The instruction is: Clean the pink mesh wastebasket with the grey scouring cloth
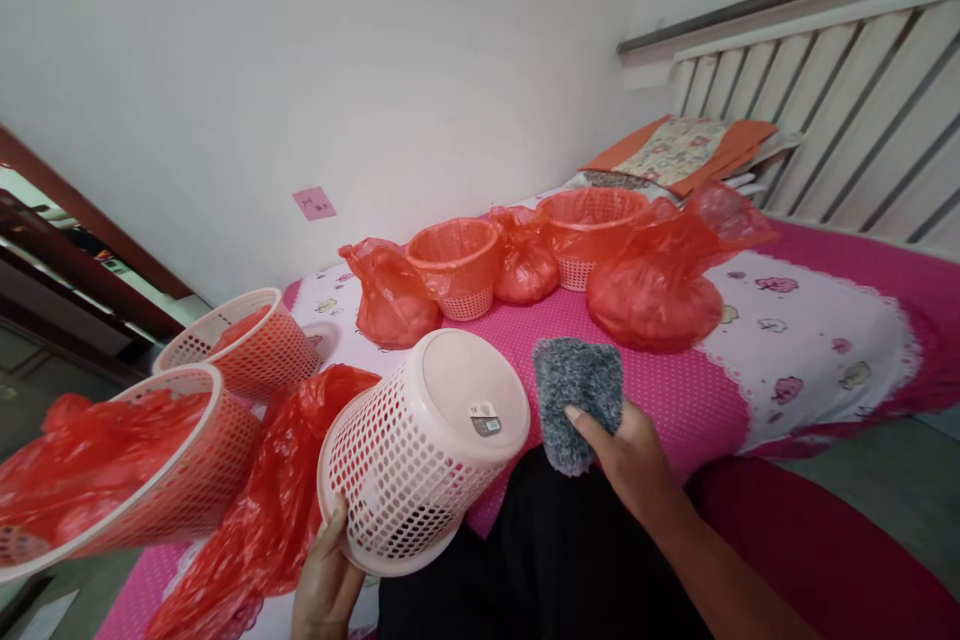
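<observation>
From my end, I have the basket (427,450) at the lower centre of the frame, tilted with its base towards the upper right. My left hand (326,565) grips its rim at the lower left; the thumb shows outside, and I cannot see the other fingers well. My right hand (634,455) pinches a grey cloth (577,400), thumb in front, the rest hidden behind it, just right of the basket and apart from it. I judge the step in hand to be wiping the basket. The next move seems to call for a steady left grip while the cloth comes flat against the base, clear of the lined basket (454,265) beyond on the bed (720,410).
</observation>
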Demonstrator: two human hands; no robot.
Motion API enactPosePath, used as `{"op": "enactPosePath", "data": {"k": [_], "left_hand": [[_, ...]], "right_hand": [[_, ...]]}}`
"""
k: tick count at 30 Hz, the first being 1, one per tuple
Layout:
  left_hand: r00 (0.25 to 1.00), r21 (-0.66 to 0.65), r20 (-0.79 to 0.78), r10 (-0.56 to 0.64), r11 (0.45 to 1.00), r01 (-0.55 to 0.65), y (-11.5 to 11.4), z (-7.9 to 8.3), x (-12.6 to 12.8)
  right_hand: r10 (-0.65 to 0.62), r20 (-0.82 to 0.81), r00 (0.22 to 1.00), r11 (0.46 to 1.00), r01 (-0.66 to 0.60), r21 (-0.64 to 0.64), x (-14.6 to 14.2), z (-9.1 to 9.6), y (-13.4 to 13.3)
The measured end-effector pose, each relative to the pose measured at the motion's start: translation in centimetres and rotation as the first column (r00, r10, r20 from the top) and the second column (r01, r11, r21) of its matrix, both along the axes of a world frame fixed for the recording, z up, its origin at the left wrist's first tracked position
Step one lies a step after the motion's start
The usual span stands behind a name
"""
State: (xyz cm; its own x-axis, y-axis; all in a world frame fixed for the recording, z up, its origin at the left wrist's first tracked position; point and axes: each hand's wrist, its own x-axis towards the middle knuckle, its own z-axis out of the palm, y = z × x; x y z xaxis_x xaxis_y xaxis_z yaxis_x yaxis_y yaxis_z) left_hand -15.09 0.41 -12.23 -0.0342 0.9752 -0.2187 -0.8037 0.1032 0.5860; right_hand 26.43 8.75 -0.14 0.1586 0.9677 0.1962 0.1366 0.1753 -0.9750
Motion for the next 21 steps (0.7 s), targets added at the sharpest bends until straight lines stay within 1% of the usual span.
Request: {"op": "enactPosePath", "data": {"k": [1,2,3,4,5,6,7,8,9,11,14,16,19,21], "left_hand": [[1.0,-0.036,-0.004,0.021,0.999,-0.021,0.1,0.2,0.2],[0.999,-0.07,-0.013,0.04,0.997,-0.041,0.2,0.5,0.5],[0.998,-0.098,-0.027,0.057,0.993,-0.06,0.3,0.8,0.7],[0.997,-0.121,-0.046,0.066,0.99,-0.072,0.4,1.1,1.0],[0.996,-0.136,-0.064,0.067,0.988,-0.075,0.4,1.3,1.2],[0.996,-0.143,-0.074,0.058,0.987,-0.068,0.4,1.5,1.3],[0.996,-0.14,-0.078,0.042,0.989,-0.053,0.4,1.7,1.4],[0.997,-0.129,-0.076,0.023,0.991,-0.033,0.3,1.8,1.5],[0.997,-0.111,-0.073,-0.001,0.994,-0.007,0.2,1.8,1.5],[0.997,-0.077,-0.071,-0.038,0.996,0.032,-0.1,1.8,1.4],[0.996,-0.067,-0.086,-0.031,0.997,0.025,-0.4,1.9,1.5],[0.995,-0.087,-0.096,-0.013,0.996,0.004,-0.4,2.1,1.7],[0.996,-0.16,-0.091,-0.005,0.987,-0.009,-0.4,2.5,2.0],[0.995,-0.204,-0.094,0.019,0.978,-0.038,-0.5,2.8,2.3]], "right_hand": [[0.017,0.045,0.999,0.998,-0.019,0.053,-0.2,0.9,-0.6],[0.043,0.116,0.992,0.989,-0.059,0.139,-0.5,1.7,-1.3],[0.073,0.201,0.977,0.961,-0.122,0.248,-1.0,2.3,-1.8],[0.095,0.297,0.95,0.914,-0.201,0.352,-1.5,2.6,-2.2],[0.111,0.389,0.915,0.857,-0.286,0.429,-2.0,2.9,-2.6],[0.124,0.468,0.875,0.804,-0.366,0.469,-2.5,3.0,-2.8],[0.138,0.53,0.837,0.768,-0.429,0.477,-2.9,3.1,-2.9],[0.156,0.573,0.805,0.752,-0.473,0.46,-3.3,3.2,-2.9],[0.174,0.598,0.783,0.75,-0.499,0.435,-3.5,3.4,-2.8],[0.188,0.613,0.768,0.751,-0.514,0.413,-3.9,3.8,-2.5],[0.167,0.619,0.767,0.748,-0.508,0.428,-4.4,4.5,-1.6],[0.144,0.626,0.766,0.754,-0.495,0.432,-4.7,4.9,-0.8],[0.114,0.63,0.768,0.794,-0.452,0.407,-5.0,5.1,0.8],[0.13,0.62,0.774,0.815,-0.44,0.378,-5.0,5.1,1.9]]}}
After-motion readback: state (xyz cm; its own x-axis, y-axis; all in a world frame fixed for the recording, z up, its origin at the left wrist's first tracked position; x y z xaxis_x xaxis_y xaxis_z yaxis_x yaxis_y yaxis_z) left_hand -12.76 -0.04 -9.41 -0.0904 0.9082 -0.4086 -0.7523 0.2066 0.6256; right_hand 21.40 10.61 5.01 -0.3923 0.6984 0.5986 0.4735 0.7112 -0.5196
